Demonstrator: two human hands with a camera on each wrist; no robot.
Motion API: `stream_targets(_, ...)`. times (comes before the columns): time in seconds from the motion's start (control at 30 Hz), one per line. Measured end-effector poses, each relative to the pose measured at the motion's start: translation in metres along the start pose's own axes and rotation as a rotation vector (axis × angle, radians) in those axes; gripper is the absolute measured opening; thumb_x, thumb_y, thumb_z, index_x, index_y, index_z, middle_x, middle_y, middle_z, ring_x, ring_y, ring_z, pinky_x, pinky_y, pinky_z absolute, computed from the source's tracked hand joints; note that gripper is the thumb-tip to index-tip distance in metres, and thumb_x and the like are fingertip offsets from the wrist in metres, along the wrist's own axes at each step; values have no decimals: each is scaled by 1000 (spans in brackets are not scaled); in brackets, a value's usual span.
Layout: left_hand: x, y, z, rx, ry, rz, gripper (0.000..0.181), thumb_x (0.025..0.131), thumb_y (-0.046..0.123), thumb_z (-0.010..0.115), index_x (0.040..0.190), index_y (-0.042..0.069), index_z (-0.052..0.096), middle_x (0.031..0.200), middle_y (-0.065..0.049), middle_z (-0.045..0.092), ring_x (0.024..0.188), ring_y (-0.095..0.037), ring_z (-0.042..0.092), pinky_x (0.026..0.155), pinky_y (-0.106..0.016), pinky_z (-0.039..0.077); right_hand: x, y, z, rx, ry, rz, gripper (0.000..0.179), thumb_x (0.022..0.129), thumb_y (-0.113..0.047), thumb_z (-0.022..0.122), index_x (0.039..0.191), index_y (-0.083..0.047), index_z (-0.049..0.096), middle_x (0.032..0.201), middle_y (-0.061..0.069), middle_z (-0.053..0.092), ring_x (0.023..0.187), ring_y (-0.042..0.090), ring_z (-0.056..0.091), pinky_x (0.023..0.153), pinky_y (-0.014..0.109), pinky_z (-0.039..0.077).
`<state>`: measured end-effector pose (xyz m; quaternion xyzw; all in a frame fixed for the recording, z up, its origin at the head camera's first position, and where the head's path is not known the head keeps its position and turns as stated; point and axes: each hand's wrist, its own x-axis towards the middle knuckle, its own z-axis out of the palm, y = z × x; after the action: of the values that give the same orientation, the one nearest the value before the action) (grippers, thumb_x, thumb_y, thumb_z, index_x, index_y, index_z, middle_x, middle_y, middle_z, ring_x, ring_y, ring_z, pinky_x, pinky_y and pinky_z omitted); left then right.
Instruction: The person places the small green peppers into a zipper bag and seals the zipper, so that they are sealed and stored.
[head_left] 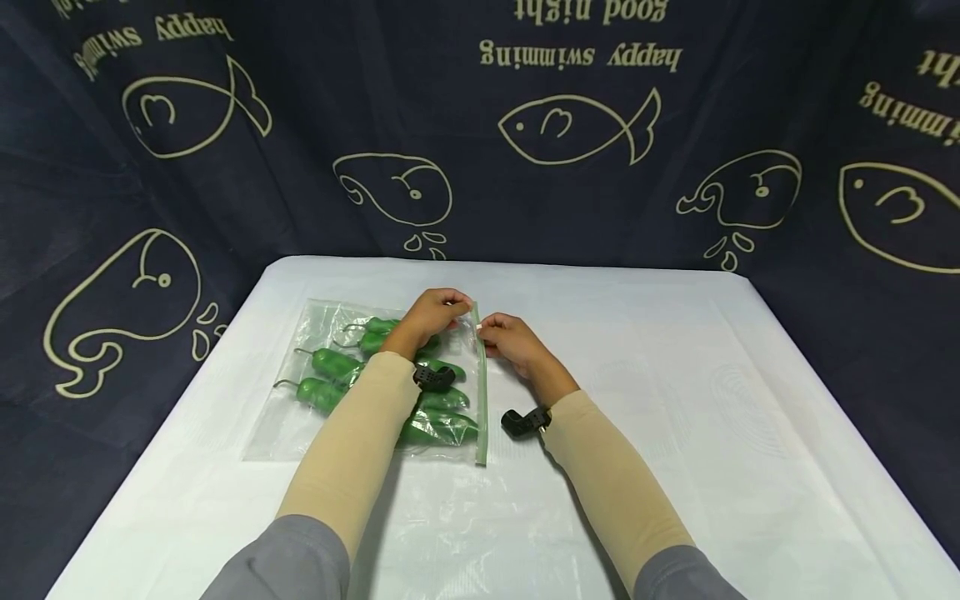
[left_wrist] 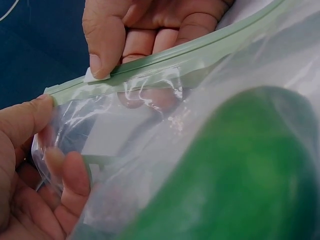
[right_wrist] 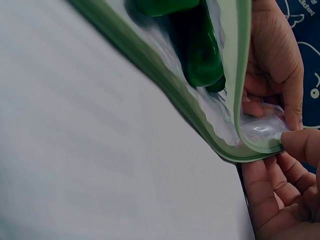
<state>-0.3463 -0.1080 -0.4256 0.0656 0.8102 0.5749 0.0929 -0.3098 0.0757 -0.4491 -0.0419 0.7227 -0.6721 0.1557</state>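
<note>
A clear zip bag (head_left: 281, 425) with a green zip strip (head_left: 482, 400) lies on the table, holding several green peppers (head_left: 333, 364). My left hand (head_left: 431, 317) pinches the far corner of the bag at the end of the strip. Close beside it, my right hand (head_left: 512, 340) pinches the small white slider (left_wrist: 95, 76) on the strip between thumb and fingers. In the right wrist view the bag's mouth gapes along the strip, with pepper tips (right_wrist: 205, 70) showing inside. The left forearm hides part of the peppers.
A white cloth covers the table (head_left: 675, 367). Behind it hangs a dark blue curtain (head_left: 465, 108) with fish and whale drawings. Small black cameras (head_left: 525, 422) sit on both wrists.
</note>
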Motion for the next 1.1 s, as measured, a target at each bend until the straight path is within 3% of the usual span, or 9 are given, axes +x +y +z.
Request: stream_targets(1.1,0,-2,-1,-9,-3,6,19,97,21,65,106,5,72,100,-5,60,74,-17,56,68,-26,52,-6,1,1,-35,-4,-16,10,98,-10,58,100,-1,61,94,6,59,81,16,57,70,26,54)
